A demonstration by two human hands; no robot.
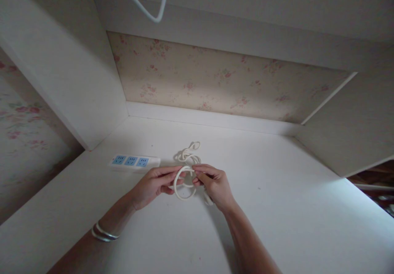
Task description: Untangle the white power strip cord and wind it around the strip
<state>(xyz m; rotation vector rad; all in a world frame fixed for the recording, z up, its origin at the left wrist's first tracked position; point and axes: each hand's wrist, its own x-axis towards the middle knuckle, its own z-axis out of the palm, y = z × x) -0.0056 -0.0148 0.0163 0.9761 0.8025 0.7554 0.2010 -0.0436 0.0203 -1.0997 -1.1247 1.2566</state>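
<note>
Forearms point(250, 239) | hands point(155, 183) point(217, 186) pinching cable loop point(175, 186) — facing camera | power strip point(154, 162) — long axis left-right, sockets point(131, 161) up

We've got a thin, looped off-white cord point(175, 183) pinched in our L hand point(155, 183) & R hand point(218, 184), above a flat white tabletop point(169, 241); more of it's bunched just beyond. Nr our L hand: white rectangular power strip point(131, 161) w/ 3 blue socket panels. Shiny silver bangle point(106, 233) on L forearm; beige pink-floral wallpaper point(209, 77) at back.
</note>
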